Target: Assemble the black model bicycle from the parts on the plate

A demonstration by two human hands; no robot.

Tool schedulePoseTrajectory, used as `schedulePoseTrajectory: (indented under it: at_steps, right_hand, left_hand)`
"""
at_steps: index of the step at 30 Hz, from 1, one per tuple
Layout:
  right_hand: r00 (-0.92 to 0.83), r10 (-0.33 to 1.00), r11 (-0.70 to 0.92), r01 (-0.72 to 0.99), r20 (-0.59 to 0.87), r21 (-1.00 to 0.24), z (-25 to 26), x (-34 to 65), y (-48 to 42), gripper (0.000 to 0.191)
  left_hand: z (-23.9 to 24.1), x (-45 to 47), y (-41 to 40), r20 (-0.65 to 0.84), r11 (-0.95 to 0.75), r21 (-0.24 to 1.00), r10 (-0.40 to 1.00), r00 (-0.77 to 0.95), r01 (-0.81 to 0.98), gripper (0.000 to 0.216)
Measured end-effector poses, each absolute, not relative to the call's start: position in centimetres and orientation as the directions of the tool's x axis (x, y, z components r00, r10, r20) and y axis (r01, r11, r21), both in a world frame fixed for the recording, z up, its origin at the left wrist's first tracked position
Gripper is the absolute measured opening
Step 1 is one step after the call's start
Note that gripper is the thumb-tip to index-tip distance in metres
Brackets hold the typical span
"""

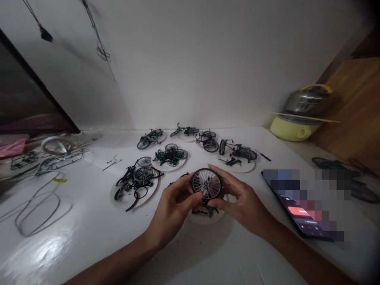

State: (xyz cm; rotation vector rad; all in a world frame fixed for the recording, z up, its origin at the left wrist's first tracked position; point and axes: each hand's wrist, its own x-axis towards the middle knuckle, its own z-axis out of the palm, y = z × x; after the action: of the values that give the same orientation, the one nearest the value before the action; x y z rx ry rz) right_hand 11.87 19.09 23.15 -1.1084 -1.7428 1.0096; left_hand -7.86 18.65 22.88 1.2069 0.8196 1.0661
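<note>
A small black model bicycle wheel [207, 183] with silver spokes is held upright between both hands, just above a white paper plate [204, 218] with dark parts on it. My left hand [173, 208] pinches the wheel's left and lower rim with thumb and fingers. My right hand [240, 198] curls round its right side and top. Behind them, several more paper plates carry model bicycle parts, the nearest a plate of wheels and frames [135, 186] to the left.
A phone [303, 206] with a lit screen lies to the right. A yellow pot with a steel lid [299, 114] stands at the back right. Wires [35, 209] and plastic part frames [47, 158] lie to the left, below a dark screen [26, 95].
</note>
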Motion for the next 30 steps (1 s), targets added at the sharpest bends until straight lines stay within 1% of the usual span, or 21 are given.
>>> schedulePoseTrajectory:
  at_steps: [2,4,8,14,17,19,24,26,30]
  right_hand:
    - [-0.288,0.936,0.291,0.309,0.202,-0.905,23.1,12.0,19.2,0.08]
    - [-0.293,0.935,0.295,0.326,0.201,-0.898,23.1,12.1,19.2,0.084]
    - [-0.284,0.931,0.325,0.361,0.229,-0.874,23.0,12.3,19.5,0.077]
    - [-0.256,0.934,0.333,0.375,0.249,-0.865,22.7,12.5,19.5,0.074]
    - [-0.26,0.929,0.351,0.396,0.263,-0.849,22.8,12.5,19.5,0.074]
    - [-0.267,0.927,0.358,0.414,0.264,-0.837,22.8,12.6,19.6,0.074]
    - [-0.292,0.91,0.4,0.427,0.294,-0.811,22.7,12.4,19.6,0.07]
    - [-0.297,0.906,0.412,0.448,0.302,-0.794,22.5,12.3,19.6,0.07]
    - [-0.329,0.881,0.468,0.487,0.341,-0.738,22.4,12.4,19.5,0.069]
  left_hand:
    - [23.0,-7.8,18.6,0.05,0.017,0.982,0.937,0.345,-0.188,0.039]
    - [23.2,-7.8,18.5,0.052,0.015,0.984,0.931,0.36,-0.18,0.035]
    - [23.4,-7.8,18.5,0.052,0.005,0.988,0.93,0.364,-0.154,0.03]
    - [23.0,-7.9,18.7,0.044,0.018,0.988,0.921,0.387,-0.157,0.03]
    - [23.0,-7.9,18.8,0.064,0.002,0.986,0.917,0.393,-0.166,0.029]
    - [22.9,-8.0,18.7,0.078,-0.012,0.986,0.916,0.394,-0.165,0.031]
    - [22.7,-8.2,18.5,0.093,-0.051,0.991,0.928,0.361,-0.122,0.057]
    - [22.6,-8.3,18.5,0.111,-0.079,0.992,0.926,0.361,-0.101,0.057]
    - [22.3,-8.4,18.7,0.138,-0.125,0.99,0.911,0.389,-0.061,0.051]
